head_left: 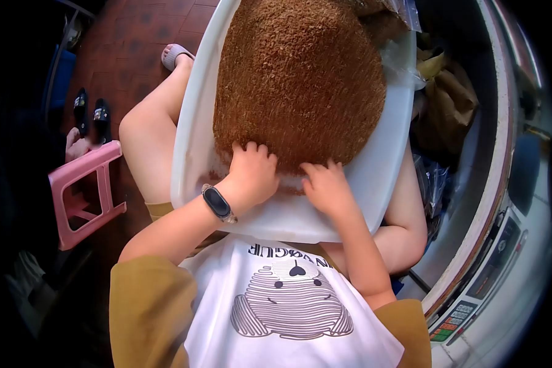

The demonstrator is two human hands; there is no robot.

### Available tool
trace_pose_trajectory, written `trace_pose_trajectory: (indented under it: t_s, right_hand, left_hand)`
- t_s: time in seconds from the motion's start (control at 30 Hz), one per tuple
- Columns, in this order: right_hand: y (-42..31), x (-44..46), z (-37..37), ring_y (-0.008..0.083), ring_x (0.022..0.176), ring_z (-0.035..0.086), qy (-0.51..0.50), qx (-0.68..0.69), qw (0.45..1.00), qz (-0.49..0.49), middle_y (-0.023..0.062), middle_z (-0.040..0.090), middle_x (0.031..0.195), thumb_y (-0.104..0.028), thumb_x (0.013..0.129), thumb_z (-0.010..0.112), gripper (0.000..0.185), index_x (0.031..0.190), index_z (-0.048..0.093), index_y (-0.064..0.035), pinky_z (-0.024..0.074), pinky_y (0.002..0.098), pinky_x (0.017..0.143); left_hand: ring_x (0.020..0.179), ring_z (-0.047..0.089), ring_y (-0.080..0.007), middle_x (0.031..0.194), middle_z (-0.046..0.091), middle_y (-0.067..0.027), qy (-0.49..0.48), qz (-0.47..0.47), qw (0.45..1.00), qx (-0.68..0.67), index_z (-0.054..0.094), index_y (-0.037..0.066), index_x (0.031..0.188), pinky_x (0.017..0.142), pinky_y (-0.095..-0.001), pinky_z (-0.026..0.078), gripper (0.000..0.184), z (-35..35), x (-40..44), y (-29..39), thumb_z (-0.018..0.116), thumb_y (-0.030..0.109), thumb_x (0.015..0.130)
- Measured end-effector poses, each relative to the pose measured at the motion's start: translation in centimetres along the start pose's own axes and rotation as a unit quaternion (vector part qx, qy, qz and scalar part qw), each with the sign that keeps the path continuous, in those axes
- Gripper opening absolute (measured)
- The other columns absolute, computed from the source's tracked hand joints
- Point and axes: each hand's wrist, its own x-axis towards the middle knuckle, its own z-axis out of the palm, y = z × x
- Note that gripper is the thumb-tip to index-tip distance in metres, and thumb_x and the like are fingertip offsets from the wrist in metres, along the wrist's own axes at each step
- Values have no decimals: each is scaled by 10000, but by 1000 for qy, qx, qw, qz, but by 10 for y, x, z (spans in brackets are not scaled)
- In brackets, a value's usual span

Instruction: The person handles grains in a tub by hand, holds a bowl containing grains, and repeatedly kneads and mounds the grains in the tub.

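Note:
A big mound of brown, shredded-looking loose material (300, 80) fills much of a white plastic tray (288, 221) lying across the lap. At the mound's near left edge, my left hand (251, 173) has its fingertips on the material, fingers slightly bent and a little apart. A dark-faced wristband is on that wrist. To its right, my right hand (325, 186) touches the near edge with its fingers spread. Some brown crumbs lie on the tray between and beside the hands.
Left of the lap is a pink plastic stool (86, 190) on red floor tiles (147, 37), near dark slippers (101, 113). Clear plastic bags touch the tray's upper right edge. A brown sack (451, 101) and a device with coloured keys (454, 322) are at the right.

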Motion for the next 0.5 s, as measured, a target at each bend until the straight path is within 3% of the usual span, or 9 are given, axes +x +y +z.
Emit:
trace_pose_trajectory:
  t_s: [0.1, 0.27, 0.4, 0.5]
  right_hand:
    - [-5, 2, -19, 486, 1178, 365, -15, 26, 999, 13, 160, 495, 1244, -233, 842, 491, 430, 1259, 462, -128, 236, 561, 1025]
    - [4, 31, 0, 486, 1181, 364, -106, -26, 994, 29, 188, 488, 1237, -296, 831, 477, 513, 1321, 388, -170, 149, 600, 1036]
    - [0, 40, -7, 424, 1177, 402, -166, -15, 985, 54, 185, 477, 1249, -292, 848, 460, 501, 1332, 378, -188, 128, 594, 1044]
    - [0, 26, -20, 410, 1180, 405, -134, -9, 990, 42, 173, 480, 1248, -283, 854, 458, 500, 1337, 370, -193, 131, 590, 1047]
  left_hand:
    - [1037, 472, -365, 1029, 558, -203, -35, -32, 999, 25, 558, 57, 1137, 944, -636, 254, 541, -9, 1, 8, 493, 448, 769]
    - [1132, 406, -454, 1162, 477, -253, -119, -66, 991, 11, 469, 136, 1267, 954, -663, 211, 593, 10, 22, 10, 477, 473, 780]
    - [1152, 395, -453, 1199, 459, -244, -164, -37, 985, 33, 443, 163, 1293, 954, -666, 209, 578, 6, 25, 1, 469, 457, 797]
    - [1139, 416, -429, 1163, 495, -216, -157, -32, 986, 46, 456, 170, 1281, 951, -667, 213, 550, -12, 16, -2, 462, 448, 806]
